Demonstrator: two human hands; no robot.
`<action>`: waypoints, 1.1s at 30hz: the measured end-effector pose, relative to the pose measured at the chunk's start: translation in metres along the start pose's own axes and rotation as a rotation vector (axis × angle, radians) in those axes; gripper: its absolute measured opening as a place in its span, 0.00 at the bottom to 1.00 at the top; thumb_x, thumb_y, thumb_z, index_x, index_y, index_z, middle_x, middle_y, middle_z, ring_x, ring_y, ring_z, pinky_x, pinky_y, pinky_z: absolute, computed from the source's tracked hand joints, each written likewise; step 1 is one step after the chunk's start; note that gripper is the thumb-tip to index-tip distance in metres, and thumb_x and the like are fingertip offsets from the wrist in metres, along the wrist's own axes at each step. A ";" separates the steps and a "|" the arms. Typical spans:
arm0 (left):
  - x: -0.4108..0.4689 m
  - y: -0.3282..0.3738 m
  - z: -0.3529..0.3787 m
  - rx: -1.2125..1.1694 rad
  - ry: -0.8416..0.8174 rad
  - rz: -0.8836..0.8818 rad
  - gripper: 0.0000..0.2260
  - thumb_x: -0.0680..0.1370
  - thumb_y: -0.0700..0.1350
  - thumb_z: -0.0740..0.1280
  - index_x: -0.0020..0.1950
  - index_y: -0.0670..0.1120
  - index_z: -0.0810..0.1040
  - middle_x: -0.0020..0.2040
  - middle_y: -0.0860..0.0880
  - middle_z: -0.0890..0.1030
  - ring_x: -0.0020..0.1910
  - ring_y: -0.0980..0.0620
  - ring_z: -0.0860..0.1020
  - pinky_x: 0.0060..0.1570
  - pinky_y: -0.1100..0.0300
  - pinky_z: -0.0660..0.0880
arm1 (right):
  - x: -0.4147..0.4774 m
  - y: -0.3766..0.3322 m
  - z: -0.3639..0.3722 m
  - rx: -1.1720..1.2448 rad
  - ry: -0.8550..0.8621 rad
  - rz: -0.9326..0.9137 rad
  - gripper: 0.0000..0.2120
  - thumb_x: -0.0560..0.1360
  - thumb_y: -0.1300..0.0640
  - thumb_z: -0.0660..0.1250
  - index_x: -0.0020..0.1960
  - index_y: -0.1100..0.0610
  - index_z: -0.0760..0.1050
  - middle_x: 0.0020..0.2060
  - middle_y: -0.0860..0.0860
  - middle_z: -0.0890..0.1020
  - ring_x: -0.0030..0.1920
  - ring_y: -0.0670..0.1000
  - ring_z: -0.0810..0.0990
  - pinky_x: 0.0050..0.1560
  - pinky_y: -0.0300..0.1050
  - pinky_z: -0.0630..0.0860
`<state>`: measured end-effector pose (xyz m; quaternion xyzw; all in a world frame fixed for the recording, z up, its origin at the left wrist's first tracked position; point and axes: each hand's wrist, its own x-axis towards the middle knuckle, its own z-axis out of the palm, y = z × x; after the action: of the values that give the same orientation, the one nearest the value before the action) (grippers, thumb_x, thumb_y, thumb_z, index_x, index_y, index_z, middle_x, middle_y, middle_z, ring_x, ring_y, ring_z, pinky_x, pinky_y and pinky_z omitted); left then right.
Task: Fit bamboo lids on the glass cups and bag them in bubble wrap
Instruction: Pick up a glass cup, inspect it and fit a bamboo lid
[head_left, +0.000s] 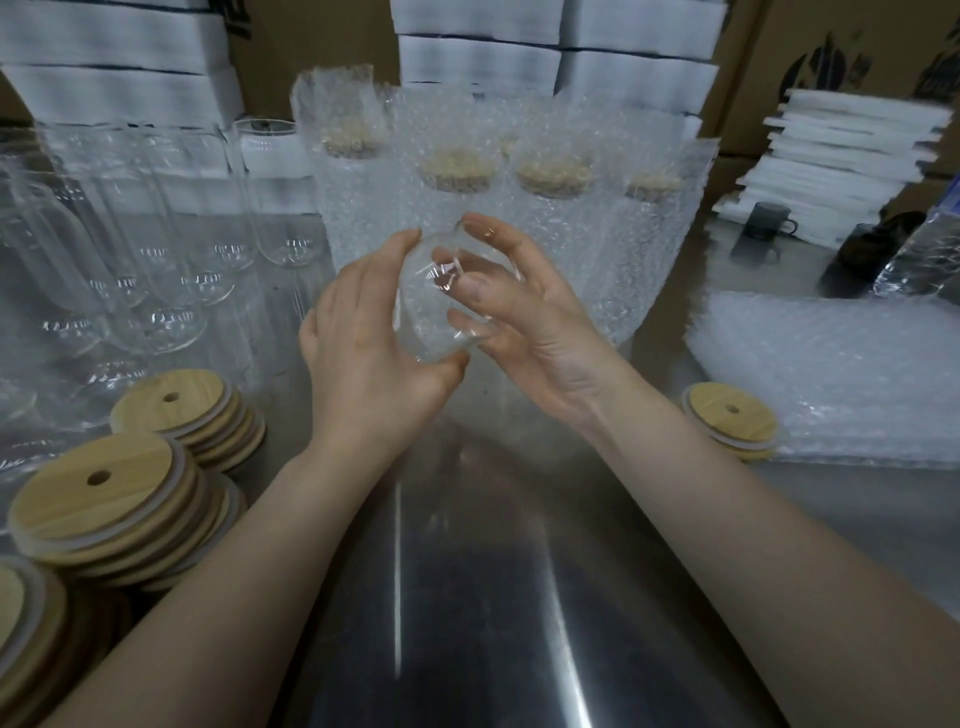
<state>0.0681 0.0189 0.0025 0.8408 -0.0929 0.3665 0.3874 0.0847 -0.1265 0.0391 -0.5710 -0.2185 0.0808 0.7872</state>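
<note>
At frame center, one glass cup (434, 306) is held above the metal table (493, 571), tipped on its side, no lid on it. The left hand (363, 353) grips it from the left, fingers over the top and thumb under. The right hand (524, 312) holds it from the right, fingers curled round the glass.

Lower left: stacks of bamboo lids (98, 493), each with a small hole, lying on the table. Right of center: a short stack of lids (730, 415) touching the edge of a flat pile of bubble wrap bags (831, 374).

Upper left: a group of empty glass cups (156, 234), upright, close together. Upper center, just behind the hands: bagged cups (467, 208) standing in bubble wrap, with lids showing through.

Top of frame: white foam sheets (104, 52) in stacks, and cardboard boxes (831, 47) behind. Upper right: a dark mug (769, 221) on the table, blurred.
</note>
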 end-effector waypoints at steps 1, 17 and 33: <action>0.000 0.000 0.000 -0.033 0.007 -0.010 0.40 0.64 0.53 0.75 0.73 0.57 0.63 0.64 0.60 0.69 0.68 0.52 0.71 0.68 0.40 0.67 | 0.000 0.000 -0.001 -0.005 -0.011 -0.003 0.25 0.71 0.60 0.70 0.67 0.49 0.71 0.62 0.53 0.77 0.64 0.51 0.77 0.66 0.48 0.70; 0.003 -0.002 -0.003 -0.329 -0.027 -0.038 0.42 0.63 0.48 0.79 0.74 0.54 0.64 0.68 0.52 0.72 0.67 0.60 0.71 0.68 0.59 0.70 | 0.005 -0.002 -0.021 0.234 -0.058 0.006 0.14 0.72 0.54 0.69 0.57 0.53 0.80 0.60 0.57 0.81 0.63 0.56 0.79 0.61 0.50 0.77; 0.013 0.004 -0.011 -1.064 0.044 -0.601 0.41 0.62 0.55 0.77 0.72 0.52 0.65 0.62 0.45 0.78 0.58 0.49 0.81 0.49 0.49 0.81 | 0.002 0.007 -0.004 -0.097 0.116 -0.026 0.12 0.81 0.57 0.61 0.61 0.52 0.77 0.62 0.52 0.81 0.64 0.49 0.78 0.68 0.48 0.71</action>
<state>0.0694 0.0257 0.0183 0.5138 -0.0138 0.1615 0.8425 0.0889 -0.1271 0.0317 -0.6095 -0.1835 0.0268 0.7708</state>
